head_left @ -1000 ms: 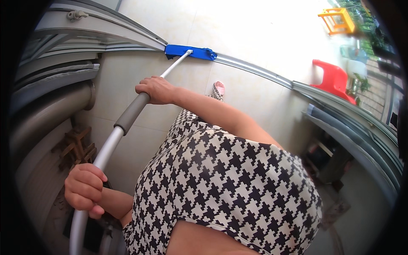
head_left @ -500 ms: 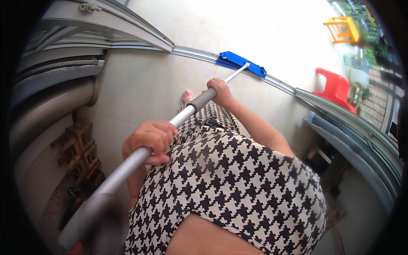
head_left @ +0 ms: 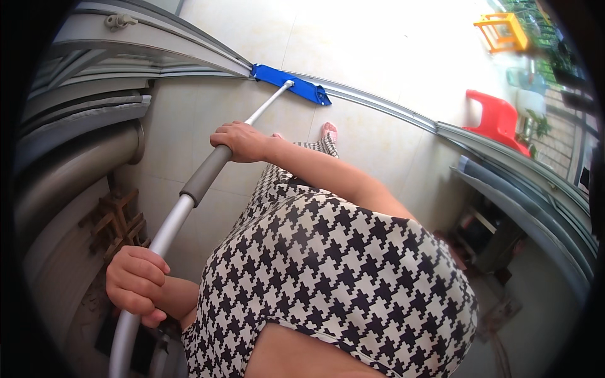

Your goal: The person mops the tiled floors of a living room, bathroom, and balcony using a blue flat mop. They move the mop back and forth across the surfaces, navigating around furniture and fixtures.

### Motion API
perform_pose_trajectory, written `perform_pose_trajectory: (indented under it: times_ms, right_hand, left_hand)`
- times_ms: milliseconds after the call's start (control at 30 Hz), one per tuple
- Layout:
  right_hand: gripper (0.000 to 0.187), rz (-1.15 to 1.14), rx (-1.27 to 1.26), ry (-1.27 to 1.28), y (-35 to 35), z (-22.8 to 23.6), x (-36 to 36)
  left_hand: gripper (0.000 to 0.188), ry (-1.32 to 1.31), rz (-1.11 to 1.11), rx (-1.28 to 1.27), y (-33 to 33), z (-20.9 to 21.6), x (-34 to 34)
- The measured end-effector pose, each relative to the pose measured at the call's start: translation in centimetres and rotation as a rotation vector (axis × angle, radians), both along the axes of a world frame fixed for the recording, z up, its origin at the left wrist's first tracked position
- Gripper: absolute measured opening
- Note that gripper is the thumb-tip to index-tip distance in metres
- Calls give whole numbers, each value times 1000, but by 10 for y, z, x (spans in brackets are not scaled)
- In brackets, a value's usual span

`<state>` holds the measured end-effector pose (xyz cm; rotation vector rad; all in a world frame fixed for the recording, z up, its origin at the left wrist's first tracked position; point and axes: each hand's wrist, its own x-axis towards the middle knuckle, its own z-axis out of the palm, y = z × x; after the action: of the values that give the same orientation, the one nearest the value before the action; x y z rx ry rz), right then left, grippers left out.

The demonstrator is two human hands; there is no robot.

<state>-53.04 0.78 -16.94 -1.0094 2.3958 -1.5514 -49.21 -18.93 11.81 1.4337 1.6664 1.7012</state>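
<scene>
A flat mop (head_left: 200, 176) with a silver pole and grey grip sleeve slants from the lower left up toward the doorway. My left hand (head_left: 136, 283) is closed round the pole low down, beside my hip. Higher up, at the top of the grey sleeve, my right hand (head_left: 241, 142) wraps the pole, its arm reaching across my front. The mop's blue cloth head (head_left: 291, 84) lies across the metal door track (head_left: 378, 106), its left end touching the sliding door frame's foot. My feet in pink slippers (head_left: 329, 130) stand on the pale tiles just short of the track.
A sliding door frame (head_left: 157, 38) rises at the left, above a large brown cylinder (head_left: 82, 160) and a wooden rack (head_left: 120, 220). Past the track at the right are a red plastic stool (head_left: 495, 123), a yellow stool (head_left: 504, 33) and plants. Grey panels (head_left: 523, 208) line the right side.
The mop head has slid left along the track to the door frame. Both hands have moved left with the pole, my left hand also lower. A second foot now shows.
</scene>
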Motion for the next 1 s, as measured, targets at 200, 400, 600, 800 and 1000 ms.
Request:
perform_pose_trajectory:
  times_ms: [200,400,600,800,1000]
  right_hand:
    - [23,14,14,-87,-9,-25,22]
    - [26,-105,-1,-80,-5,-29,40]
    - [23,-211,8,-114,34,-46,64]
    - [22,-367,180,-178,82,-79,71]
    - [20,-215,171,-246,70,-55,49]
  left_hand:
    - [23,-70,-43,80,-4,-31,15]
    - [24,-101,-249,147,1,-35,-2]
    - [25,-277,-126,365,10,-87,10]
    - [27,-590,199,174,30,-126,14]
    - [19,-504,324,118,3,-107,6]
